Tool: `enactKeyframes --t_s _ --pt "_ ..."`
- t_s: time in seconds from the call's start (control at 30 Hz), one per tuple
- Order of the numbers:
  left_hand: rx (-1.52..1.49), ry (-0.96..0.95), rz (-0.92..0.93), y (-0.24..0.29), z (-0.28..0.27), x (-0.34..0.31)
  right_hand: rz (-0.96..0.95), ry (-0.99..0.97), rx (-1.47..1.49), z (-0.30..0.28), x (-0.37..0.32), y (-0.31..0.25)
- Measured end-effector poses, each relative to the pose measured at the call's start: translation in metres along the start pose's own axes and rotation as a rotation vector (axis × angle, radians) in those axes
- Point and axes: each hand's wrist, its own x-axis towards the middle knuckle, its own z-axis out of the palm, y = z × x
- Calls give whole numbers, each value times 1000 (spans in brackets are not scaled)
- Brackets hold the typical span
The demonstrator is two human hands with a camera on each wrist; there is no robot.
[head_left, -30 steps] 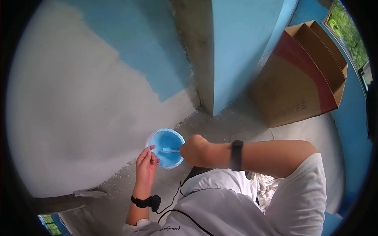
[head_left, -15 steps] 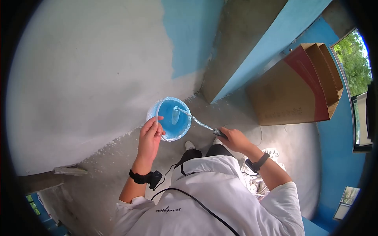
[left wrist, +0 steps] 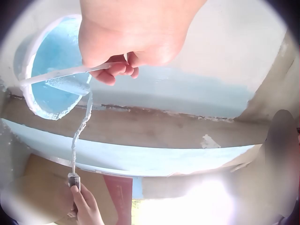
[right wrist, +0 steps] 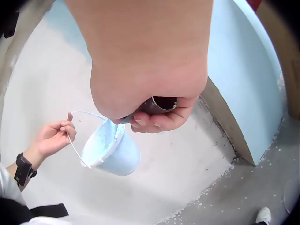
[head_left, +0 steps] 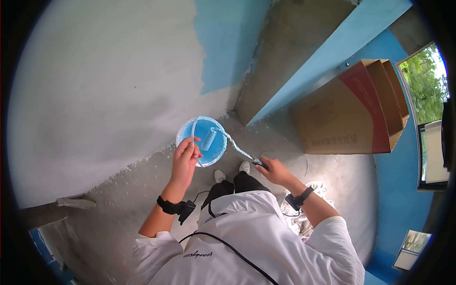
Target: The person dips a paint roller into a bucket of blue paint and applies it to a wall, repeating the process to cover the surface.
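My left hand (head_left: 185, 161) grips the thin white handle (left wrist: 61, 73) of a bucket, its fingers curled round it. The bucket (right wrist: 123, 157) hangs tilted from that handle, its inside coated with light blue paint. Within it lies a paint roller (head_left: 208, 139), its sleeve covered in blue paint. A paint-crusted metal rod (left wrist: 80, 129) runs from the sleeve out over the rim to a dark grip (head_left: 260, 164). Around that grip my right hand (head_left: 277, 172) is curled, off to the right of the bucket. The right wrist view shows the grip's hollow end (right wrist: 164, 103).
A pale wall (head_left: 104, 95) with a blue-painted patch (head_left: 225, 42) rises ahead. Beside it stands a pillar (head_left: 289, 61). A tall open cardboard box (head_left: 342, 114) is at the right, near a crumpled white heap (head_left: 308, 204). Paint specks dot the grey floor (head_left: 123, 199).
My right hand has drawn back from over the bucket and turned, bringing the roller's rod into sight. The roller sleeve stays inside the bucket. The head view has shifted to show the feet.
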Motion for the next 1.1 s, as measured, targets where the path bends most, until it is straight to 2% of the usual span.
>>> enactKeyframes --t_s 0.1,0.37,0.47,0.57,0.67,0.8,1.1 --pt "8 35 -3 -9 -4 6 23 -11 -2 -2 14 5" --pt "134 243 -90 -44 25 30 37 -173 173 1 59 68" --pt "122 283 -79 -59 25 41 24 -175 116 7 68 85" --pt "70 297 -54 -67 31 57 22 -191 98 6 73 98" --pt "47 297 -36 -75 33 71 99 -227 84 5 75 107" --pt "27 252 -76 -84 28 87 146 -171 116 10 83 122" --pt "41 167 -109 -83 20 99 232 -123 123 11 89 101"
